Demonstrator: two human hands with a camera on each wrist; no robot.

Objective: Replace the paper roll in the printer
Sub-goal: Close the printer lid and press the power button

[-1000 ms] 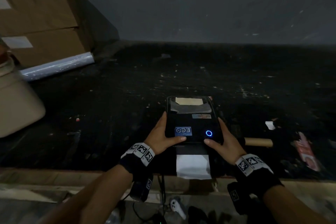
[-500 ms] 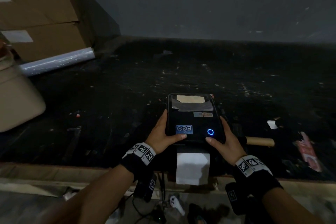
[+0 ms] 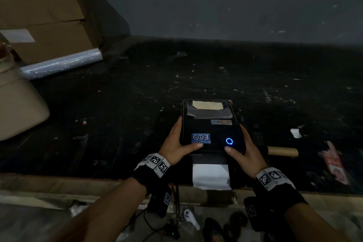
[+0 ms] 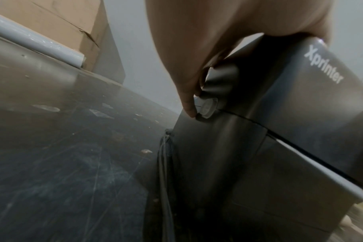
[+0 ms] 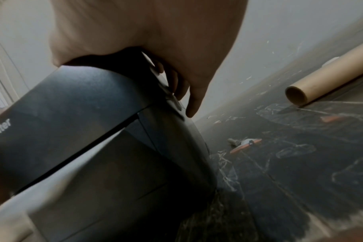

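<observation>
The black printer (image 3: 208, 129) stands near the table's front edge, its blue ring light (image 3: 229, 141) lit. A white paper strip (image 3: 211, 177) hangs out of its front slot. My left hand (image 3: 176, 143) grips the lid's left side, thumb on top by the blue sticker. In the left wrist view its fingers (image 4: 189, 104) reach down to a pale latch button (image 4: 207, 106). My right hand (image 3: 245, 149) grips the right side the same way, its fingers (image 5: 193, 104) beside the side latch. A thin gap with white paper shows between lid (image 5: 72, 101) and body.
A bare cardboard tube (image 3: 282, 151) lies just right of the printer. A red packet (image 3: 334, 163) and a white scrap (image 3: 295, 133) lie farther right. A plastic film roll (image 3: 60, 63), cardboard boxes (image 3: 39, 12) and a beige object (image 3: 17, 108) fill the left. A cable (image 4: 165, 163) hangs at the printer's left.
Both hands stay on the printer's sides with thumbs on top. Only the head view has shifted a little; the printer and paper strip have not visibly moved.
</observation>
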